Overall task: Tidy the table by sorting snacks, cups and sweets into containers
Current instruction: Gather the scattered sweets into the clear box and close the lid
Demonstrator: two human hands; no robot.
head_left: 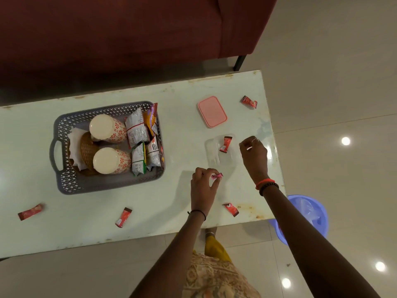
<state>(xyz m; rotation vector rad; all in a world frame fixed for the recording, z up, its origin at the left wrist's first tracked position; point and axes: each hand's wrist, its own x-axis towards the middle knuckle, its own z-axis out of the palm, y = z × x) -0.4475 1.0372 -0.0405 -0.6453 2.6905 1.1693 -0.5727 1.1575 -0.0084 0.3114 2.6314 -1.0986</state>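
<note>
Sweets in red wrappers lie scattered on the worktop [150, 211]. The left hand [203, 186] pinches a small pink-red sweet [217, 176] between thumb and fingertips, held just above the worktop, near the clear tub [209, 151]. The right hand [254, 153] is loosely curled at the tub's right edge, fingers bent inward; something small and pale shows at its fingertips, too small to tell what, and I cannot tell whether it touches the tub. One wrapped sweet [225, 144] lies inside the tub. A pink lid [212, 111] lies flat beyond the tub, apart from it.

Loose sweets: one at the far right corner [248, 102], one near the front edge under the right wrist [231, 209], one at front centre [123, 217], one at far left [30, 211].

The grey basket [64, 181] on the left holds two patterned cups [107, 127] lying on their sides, a brown woven piece [87, 150] on white paper, and several snack packets [137, 130] along its right side.

A blue bucket [322, 224] stands on the floor beside the worktop's right front corner.
</note>
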